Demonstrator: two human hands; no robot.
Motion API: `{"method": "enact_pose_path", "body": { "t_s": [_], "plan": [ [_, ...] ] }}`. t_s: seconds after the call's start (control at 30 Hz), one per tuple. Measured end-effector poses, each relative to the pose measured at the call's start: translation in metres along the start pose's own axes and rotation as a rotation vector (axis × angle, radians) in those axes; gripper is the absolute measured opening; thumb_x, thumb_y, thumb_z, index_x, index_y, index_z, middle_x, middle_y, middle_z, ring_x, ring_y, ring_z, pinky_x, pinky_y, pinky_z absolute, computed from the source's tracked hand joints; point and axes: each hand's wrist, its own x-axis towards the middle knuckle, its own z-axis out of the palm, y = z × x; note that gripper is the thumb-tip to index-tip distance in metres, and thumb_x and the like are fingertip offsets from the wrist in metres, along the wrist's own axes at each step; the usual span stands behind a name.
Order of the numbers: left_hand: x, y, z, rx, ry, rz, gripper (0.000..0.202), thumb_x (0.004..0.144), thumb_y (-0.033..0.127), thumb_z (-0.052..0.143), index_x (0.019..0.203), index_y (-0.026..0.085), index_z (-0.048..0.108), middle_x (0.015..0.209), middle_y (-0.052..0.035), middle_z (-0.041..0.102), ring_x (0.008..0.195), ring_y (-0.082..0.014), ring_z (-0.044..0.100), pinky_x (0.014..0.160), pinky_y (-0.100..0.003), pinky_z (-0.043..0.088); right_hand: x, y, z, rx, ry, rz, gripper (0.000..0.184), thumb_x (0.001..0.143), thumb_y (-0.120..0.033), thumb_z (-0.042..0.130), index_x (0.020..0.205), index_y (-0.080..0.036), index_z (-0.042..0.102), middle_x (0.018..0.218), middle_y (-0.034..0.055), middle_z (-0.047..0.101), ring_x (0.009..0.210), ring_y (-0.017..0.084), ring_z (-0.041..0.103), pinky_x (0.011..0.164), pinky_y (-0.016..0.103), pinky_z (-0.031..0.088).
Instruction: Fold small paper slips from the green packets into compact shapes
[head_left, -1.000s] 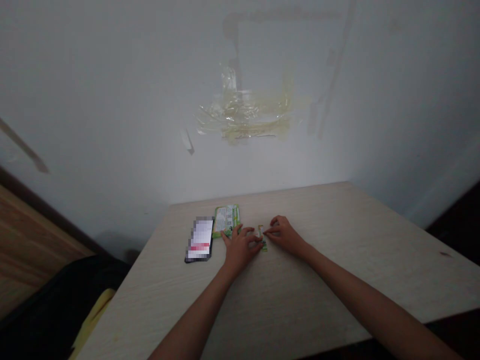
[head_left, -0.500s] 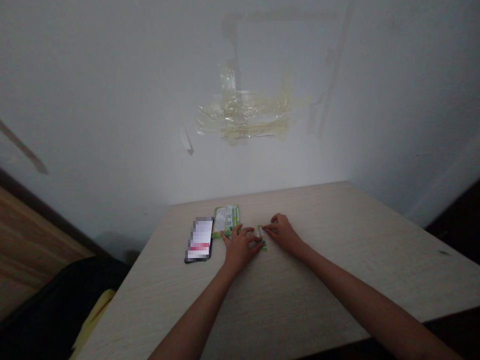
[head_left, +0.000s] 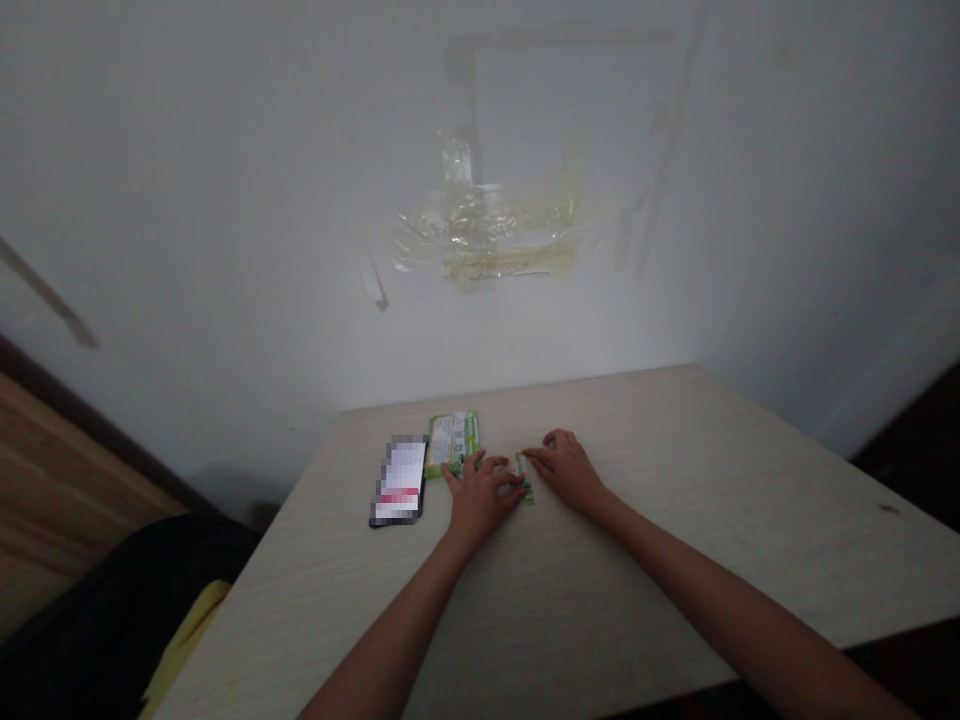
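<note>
A small narrow green-and-white printed strip (head_left: pixel 529 495) lies on the pale wood-grain table, partly covered by fingers. At its left edge, my left hand (head_left: pixel 478 500) pinches it between thumb and forefinger, the other fingers spread over the tabletop. My right hand (head_left: pixel 571 474) has its fingertips pressed together on the strip's far end. Just beyond my left fingers is a flat green-and-white printed packet (head_left: pixel 452 443); its near right corner comes close to those fingertips.
A phone (head_left: pixel 400 482) with a lit, blurred screen lies left of the packet. The table (head_left: pixel 675 480) meets a grey wall (head_left: pixel 262 200) patched with clear tape (head_left: pixel 491 230). Dark and yellow cloth (head_left: pixel 187 635) sits beyond the table's left edge.
Almost nothing differs. My right fingertips have shifted very slightly at the strip's far end; my left hand, the packet and the phone stay in place.
</note>
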Motion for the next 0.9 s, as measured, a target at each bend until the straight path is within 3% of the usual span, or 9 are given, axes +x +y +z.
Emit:
{"method": "enact_pose_path", "body": {
  "t_s": [0.33,0.53,0.73,0.9],
  "plan": [
    [-0.002,0.004,-0.003,0.021,-0.001,-0.022,0.018,0.085,0.040,0.060,0.100,0.041,0.070,0.126,0.0029,0.060,0.134,-0.0311,0.033,0.104,-0.075,-0.005,-0.004,0.005,0.001,0.038,-0.007,-0.029,0.029,0.088,-0.030,0.059,0.116,-0.027,0.068,0.107,0.0105,0.052,0.105,0.025,0.046,0.093,0.042,0.040],
    [-0.002,0.001,0.001,-0.007,0.045,-0.023,0.018,0.083,0.044,0.061,0.099,0.041,0.070,0.124,0.0031,0.061,0.134,-0.0311,0.033,0.104,-0.073,-0.010,-0.006,0.007,-0.004,0.155,0.016,-0.030,0.024,0.082,-0.022,0.063,0.105,-0.019,0.070,0.110,0.0119,0.053,0.108,0.026,0.046,0.097,0.044,0.040],
    [-0.003,0.002,-0.001,-0.013,0.029,-0.020,0.022,0.082,0.043,0.063,0.103,0.038,0.068,0.124,0.0009,0.061,0.133,-0.0321,0.033,0.106,-0.071,-0.009,-0.006,0.014,-0.003,0.207,0.035,0.023,0.012,0.078,-0.022,0.067,0.088,-0.019,0.071,0.108,0.0107,0.054,0.107,0.026,0.047,0.097,0.045,0.040],
    [-0.003,0.003,-0.003,-0.017,0.028,-0.022,0.017,0.084,0.037,0.060,0.100,0.036,0.068,0.122,0.0012,0.063,0.132,-0.0305,0.034,0.103,-0.074,-0.010,-0.006,0.016,-0.003,0.227,0.032,0.031,0.009,0.077,-0.022,0.068,0.085,-0.019,0.071,0.106,0.0101,0.054,0.105,0.026,0.048,0.097,0.045,0.040]
  ]
}}
